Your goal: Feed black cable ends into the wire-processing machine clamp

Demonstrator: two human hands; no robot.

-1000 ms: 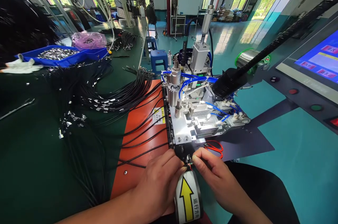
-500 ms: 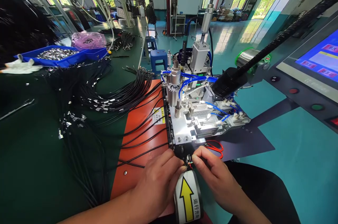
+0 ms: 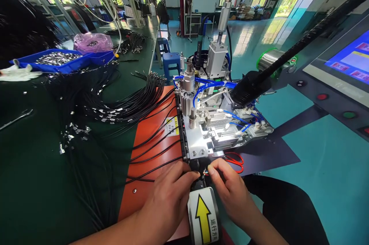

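Both hands meet at the front edge of the machine (image 3: 198,137), just above a silver roller (image 3: 201,214) with a yellow arrow. Between their fingertips shows a small bundle of thin coloured wires (image 3: 205,172) at a cable end. My left hand (image 3: 170,195) is closed, its thumb and index finger pinched at the cable side of the wires; its fingers hide most of the cable. My right hand (image 3: 229,189) pinches the tips of the wires between thumb and index finger. Several black cables (image 3: 157,169) lie across the orange plate (image 3: 152,118) into the machine's edge.
Red-handled scissors (image 3: 236,162) lie right behind my right hand. A bundle of black cables (image 3: 135,100) and a blue tray (image 3: 66,69) of small metal parts are on the green table at left. A control panel (image 3: 334,95) stands at right.
My left fingers have shifted slightly up, with the index finger stretched more toward the wires. My right hand stays pinched close by. The view has turned slightly.
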